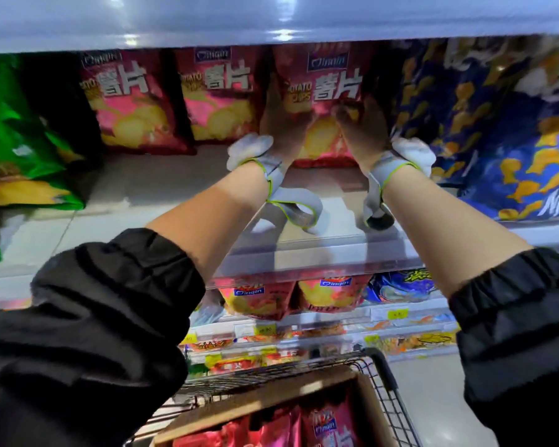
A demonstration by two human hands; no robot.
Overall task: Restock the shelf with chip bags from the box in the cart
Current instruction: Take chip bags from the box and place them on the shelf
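One upright red chip bag (323, 101)

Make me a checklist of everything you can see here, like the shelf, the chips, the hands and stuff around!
Surface: white shelf, bare at the front.
Job's things: red bag upright at the shelf back, beside two matching bags; more red bags in the box in the cart.
Clutter: green bag at left, blue bags at right.
Grippers: left hand and right hand both grip the red bag from its sides.
Cables: none; loose grey wrist straps hang down.
Surroundings: lower shelves with snacks and yellow price tags.
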